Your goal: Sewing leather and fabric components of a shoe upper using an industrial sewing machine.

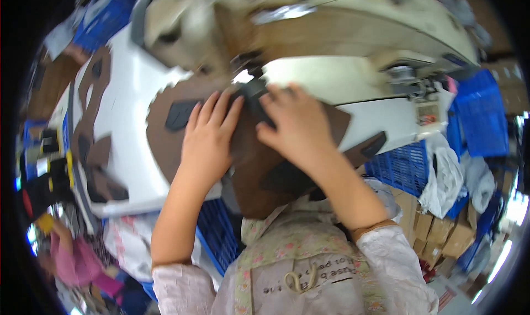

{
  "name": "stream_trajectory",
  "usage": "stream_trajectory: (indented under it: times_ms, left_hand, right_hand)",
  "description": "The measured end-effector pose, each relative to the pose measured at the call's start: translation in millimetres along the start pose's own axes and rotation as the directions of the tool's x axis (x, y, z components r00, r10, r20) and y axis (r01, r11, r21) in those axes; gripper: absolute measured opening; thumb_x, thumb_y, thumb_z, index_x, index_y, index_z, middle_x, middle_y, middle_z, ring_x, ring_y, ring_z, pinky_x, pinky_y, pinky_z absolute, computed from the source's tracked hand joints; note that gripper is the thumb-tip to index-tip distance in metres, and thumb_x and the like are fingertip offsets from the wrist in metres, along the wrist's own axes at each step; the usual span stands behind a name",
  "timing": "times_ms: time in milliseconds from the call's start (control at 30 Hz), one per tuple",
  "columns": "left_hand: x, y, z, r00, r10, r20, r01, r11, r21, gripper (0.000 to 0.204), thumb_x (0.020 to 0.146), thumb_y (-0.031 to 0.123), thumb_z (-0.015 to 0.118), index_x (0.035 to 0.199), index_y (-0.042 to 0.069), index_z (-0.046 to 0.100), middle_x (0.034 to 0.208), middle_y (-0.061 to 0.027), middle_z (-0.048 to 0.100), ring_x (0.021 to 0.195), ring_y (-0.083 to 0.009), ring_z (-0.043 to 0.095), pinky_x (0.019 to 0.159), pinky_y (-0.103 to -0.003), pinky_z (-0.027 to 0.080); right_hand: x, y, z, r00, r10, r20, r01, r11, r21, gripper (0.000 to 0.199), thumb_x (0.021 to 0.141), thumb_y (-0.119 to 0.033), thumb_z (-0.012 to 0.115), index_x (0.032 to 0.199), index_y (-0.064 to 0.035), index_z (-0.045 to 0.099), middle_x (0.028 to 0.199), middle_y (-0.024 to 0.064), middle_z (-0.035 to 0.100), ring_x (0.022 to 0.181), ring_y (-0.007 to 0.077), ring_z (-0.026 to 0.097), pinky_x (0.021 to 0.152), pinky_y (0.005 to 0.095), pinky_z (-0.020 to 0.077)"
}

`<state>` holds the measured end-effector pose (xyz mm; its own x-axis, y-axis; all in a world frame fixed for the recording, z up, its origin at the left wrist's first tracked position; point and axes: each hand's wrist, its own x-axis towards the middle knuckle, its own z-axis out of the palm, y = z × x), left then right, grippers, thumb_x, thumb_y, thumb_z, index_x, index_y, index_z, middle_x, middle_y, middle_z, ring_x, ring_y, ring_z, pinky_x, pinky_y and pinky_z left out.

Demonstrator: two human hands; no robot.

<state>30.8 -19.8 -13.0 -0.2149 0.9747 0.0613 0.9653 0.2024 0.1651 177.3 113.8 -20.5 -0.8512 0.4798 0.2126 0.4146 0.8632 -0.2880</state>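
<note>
A brown piece of fabric point(254, 177) with dark patches lies over the white sewing machine table and hangs off its front edge. My left hand point(208, 141) rests flat on it, fingers stretched toward the presser foot point(251, 64) and close beside a black patch point(181, 115). On the other side of the foot, my right hand point(301, 124) lies on the fabric with its fingers and thumb apart. A dark piece point(256, 97) shows between the two hands. The cream sewing machine point(342, 36) arches over the work; its needle is too blurred to make out.
More brown pieces with dark patches point(88, 133) lie at the table's left end. Blue crates point(406, 163), white bags point(444, 177) and cardboard boxes point(441, 229) stand to the right. A person in pink point(77, 260) is at the lower left.
</note>
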Motion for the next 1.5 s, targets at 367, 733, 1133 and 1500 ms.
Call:
stream_trajectory:
  times_ms: [367,733,1133,1500]
  left_hand:
    - [-10,5,-7,0.998,-0.025,0.049,0.026,1.000,-0.005,0.073,0.073,-0.003,0.055,0.145,0.007,0.043,0.144,-0.0219,0.044,0.138,-0.0385,0.036,0.114,-0.049,0.027]
    - [-7,-3,5,1.000,-0.029,-0.002,0.029,1.000,-0.011,0.075,0.071,0.000,0.061,0.143,0.011,0.046,0.147,-0.0139,0.043,0.139,-0.0305,0.037,0.115,-0.048,0.028]
    - [-13,-4,9,0.999,-0.034,0.003,0.034,0.999,-0.019,0.078,0.073,-0.004,0.056,0.147,0.013,0.041,0.150,-0.0126,0.039,0.142,-0.0298,0.034,0.116,-0.048,0.025]
    - [-12,-4,10,1.000,-0.012,-0.015,0.013,1.000,0.015,0.076,0.072,-0.001,0.061,0.144,0.011,0.044,0.148,-0.0131,0.043,0.140,-0.0299,0.036,0.115,-0.048,0.027]
  right_hand:
    - [-16,-12,28,0.993,0.040,-0.112,-0.027,0.993,0.116,0.057,0.081,-0.038,0.068,0.122,0.0002,0.061,0.135,0.0167,0.052,0.130,0.0352,0.042,0.111,0.0563,0.0282]
    - [-14,-2,34,0.992,-0.041,-0.120,0.042,0.999,0.007,0.055,0.085,-0.040,0.064,0.123,-0.0008,0.061,0.135,0.0153,0.054,0.128,0.0361,0.046,0.108,0.0561,0.0319]
    - [-16,-4,37,0.988,-0.061,-0.143,0.060,0.998,-0.009,0.053,0.086,-0.038,0.064,0.123,-0.0002,0.061,0.133,0.0160,0.056,0.128,0.0363,0.047,0.108,0.0560,0.0326]
    - [-15,-2,37,0.986,-0.069,-0.153,0.073,0.997,0.020,0.052,0.086,-0.037,0.064,0.121,0.0013,0.062,0.133,0.0177,0.056,0.127,0.0385,0.047,0.108,0.0525,0.0344]
